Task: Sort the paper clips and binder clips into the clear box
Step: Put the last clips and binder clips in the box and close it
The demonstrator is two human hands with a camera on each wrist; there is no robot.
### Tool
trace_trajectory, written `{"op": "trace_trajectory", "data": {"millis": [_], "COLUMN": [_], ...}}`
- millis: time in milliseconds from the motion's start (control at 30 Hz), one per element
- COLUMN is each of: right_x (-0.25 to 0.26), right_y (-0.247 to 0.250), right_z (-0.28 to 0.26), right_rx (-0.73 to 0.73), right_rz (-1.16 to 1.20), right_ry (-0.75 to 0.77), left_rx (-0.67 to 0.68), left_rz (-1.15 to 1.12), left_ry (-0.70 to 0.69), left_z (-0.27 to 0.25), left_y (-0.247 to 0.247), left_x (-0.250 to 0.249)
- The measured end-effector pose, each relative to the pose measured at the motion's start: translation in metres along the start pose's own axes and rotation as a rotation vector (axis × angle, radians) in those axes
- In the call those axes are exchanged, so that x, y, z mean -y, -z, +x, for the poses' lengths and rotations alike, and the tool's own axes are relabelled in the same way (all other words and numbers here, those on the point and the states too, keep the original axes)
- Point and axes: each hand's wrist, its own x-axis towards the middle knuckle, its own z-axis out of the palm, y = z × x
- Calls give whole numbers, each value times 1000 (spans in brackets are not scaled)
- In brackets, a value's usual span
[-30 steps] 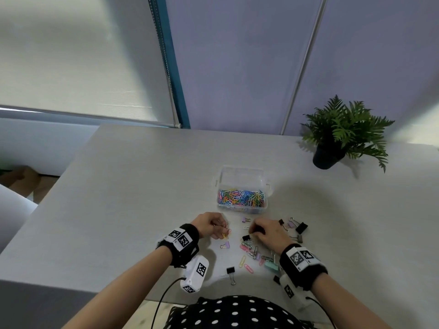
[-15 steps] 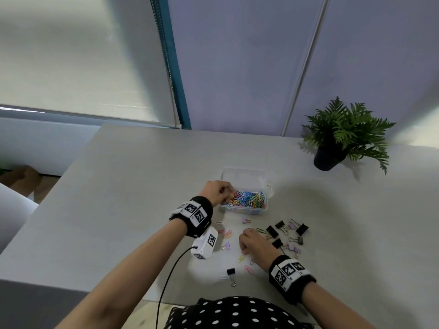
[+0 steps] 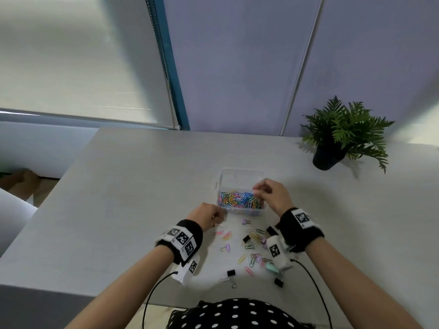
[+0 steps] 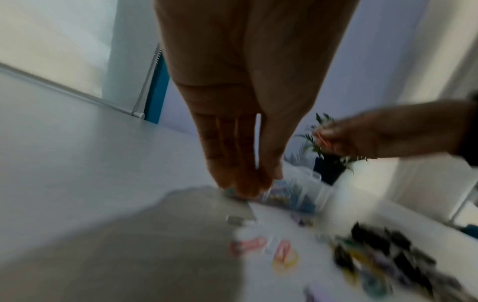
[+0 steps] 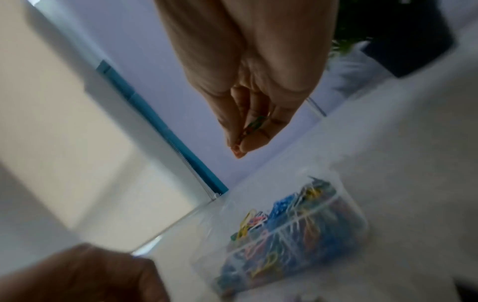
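The clear box (image 3: 240, 173) (image 5: 362, 220) stands mid-table, its near compartment full of coloured paper clips (image 3: 237, 199). Just above its right side my right hand (image 3: 263, 191) (image 5: 240, 147) pinches a few paper clips (image 5: 254, 124) between thumb and fingertips. My left hand (image 3: 213, 217) (image 4: 248, 183) hovers low over the table by the box's near left corner, fingers straight and together, with nothing seen between them, close to a white paper clip (image 3: 220, 224). Loose paper clips (image 3: 251, 257) and binder clips (image 3: 231, 274) lie scattered in front of the box.
A potted fern (image 3: 332, 143) stands at the back right of the grey table (image 3: 130, 198). Cables (image 3: 152, 293) run from both wrist cameras over the near table edge. A window blind and a wall lie behind the table.
My left hand has drawn back from the box to the table at its near left corner. My right hand has risen from the loose pile to above the box, carrying paper clips.
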Motion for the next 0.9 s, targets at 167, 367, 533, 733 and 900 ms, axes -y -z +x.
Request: {"op": "trace_trajectory", "data": {"millis": [167,367,533,733,900], "right_x": [17,10,-29,-43,-45], "right_y": [-11,-15,-21,-27,-28], "right_z": [17,-16,-49,-55,-53], "right_rx": [157,271,528,488,517], "right_rz": [-400,-697,-953,-930,-938], "right_ry": [124,353,274,177,149], "left_rx": [1,-35,19,66,65], "left_rz": [174,253,261,139,6], "left_ry": [135,94,100,117,116], "left_z": [-11,-7,-4,0,4], "left_y": [-39,-58,-56,-50,-41], "left_x": [-8,-14,-16,-5,7]}}
